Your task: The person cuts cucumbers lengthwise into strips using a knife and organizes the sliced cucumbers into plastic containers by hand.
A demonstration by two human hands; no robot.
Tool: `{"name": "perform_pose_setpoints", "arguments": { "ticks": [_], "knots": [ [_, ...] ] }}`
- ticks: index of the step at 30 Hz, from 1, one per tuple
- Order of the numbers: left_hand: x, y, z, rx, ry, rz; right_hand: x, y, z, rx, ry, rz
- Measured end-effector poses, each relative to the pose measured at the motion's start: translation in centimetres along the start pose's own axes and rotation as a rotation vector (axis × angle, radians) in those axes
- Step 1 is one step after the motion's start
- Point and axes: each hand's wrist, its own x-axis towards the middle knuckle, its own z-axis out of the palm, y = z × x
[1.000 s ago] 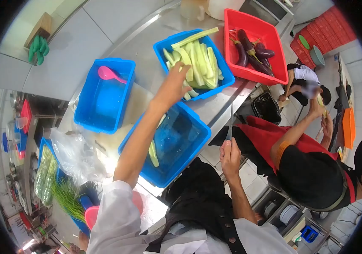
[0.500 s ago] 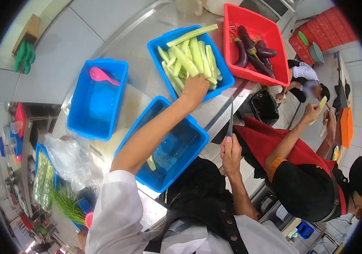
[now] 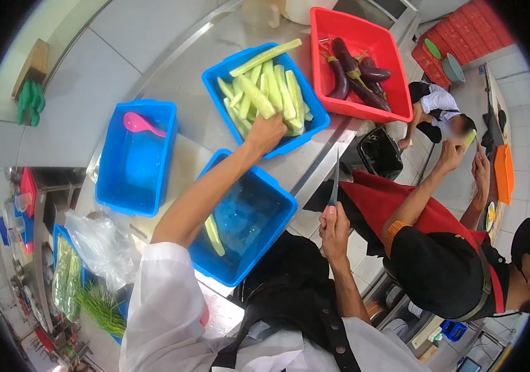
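My left hand (image 3: 267, 132) reaches into a blue tub (image 3: 215, 67) heaped with long, peeled, pale green cucumber pieces (image 3: 269, 93). Its fingers are curled against a cucumber piece at the near side of the pile, and their tips are hidden. In my right hand (image 3: 334, 230) a knife (image 3: 335, 186) is gripped by its handle, blade pointing away from me. Below my left forearm is a second blue tub (image 3: 277, 217) with a single cucumber piece (image 3: 213, 235) lying inside it.
At left, a blue tub (image 3: 167, 158) holds a pink spoon (image 3: 143, 125). A red tub (image 3: 395, 102) of eggplants (image 3: 367, 74) stands at the counter's far right. Clear plastic (image 3: 107, 248) and green stalks (image 3: 100, 307) lie lower left. A co-worker (image 3: 441, 260) handles a green piece at right.
The view has shifted slightly, so the tubs appear further left and lower. My left hand stays at the cucumber pile, and my right still holds the knife. The co-worker's hands have shifted.
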Motion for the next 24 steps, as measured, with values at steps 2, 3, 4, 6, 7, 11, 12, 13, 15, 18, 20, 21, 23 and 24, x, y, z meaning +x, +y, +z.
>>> {"name": "perform_pose_setpoints", "arguments": {
  "ticks": [2, 3, 4, 6, 7, 11, 12, 13, 15, 18, 20, 21, 23, 24],
  "knots": [
    [-0.2, -0.3, -0.2, -0.112, 0.023, -0.016, -0.1, -0.5, -0.3, -0.02, 0.024, 0.058],
    [-0.3, -0.4, -0.4, -0.219, 0.04, -0.04, 0.0, -0.3, -0.5, -0.025, 0.042, 0.063],
    [-0.6, -0.9, -0.4, -0.229, 0.047, -0.028, 0.3, 0.3, -0.7, -0.02, 0.032, 0.027],
    [-1.3, -1.9, -1.1, -0.553, 0.159, -0.07, 0.6, 0.4, -0.9, -0.015, 0.034, 0.0],
    [-1.5, -2.0, -1.8, -0.559, 0.155, -0.06, 0.8, 0.0, -0.8, -0.017, 0.021, 0.009],
    [-2.4, -2.7, -8.3, -0.902, 0.303, -0.386, 2.1, -0.8, 0.0, 0.025, -0.026, -0.003],
    [-2.9, -2.7, -9.6, -1.035, 0.332, -0.522, 2.4, -1.1, 0.4, 0.022, -0.041, -0.056],
    [-3.4, -2.7, -10.3, -1.348, 0.394, -0.54, 2.7, -1.8, 0.7, 0.052, -0.059, -0.112],
    [-5.0, -1.8, -14.5, -1.754, 0.513, -0.612, 3.4, -2.9, 1.7, 0.042, -0.054, -0.149],
    [-8.9, -1.2, -17.6, -2.457, 0.711, -0.55, 2.4, -7.0, 3.8, 0.122, -0.117, -0.178],
    [-11.4, -0.5, -18.4, -2.636, 0.822, -0.53, 1.0, -8.7, 5.0, 0.107, -0.27, -0.275],
    [-12.2, 0.2, -20.2, -2.679, 0.912, -0.692, 0.0, -9.1, 5.3, 0.106, -0.385, -0.246],
    [-14.9, 0.9, -19.9, -2.686, 0.997, -0.646, -2.6, -9.8, 6.9, 0.15, -0.459, -0.258],
    [-16.1, 1.2, -20.1, -2.71, 1.023, -0.583, -4.0, -9.9, 7.8, 0.207, -0.493, -0.261]
  ]
}}
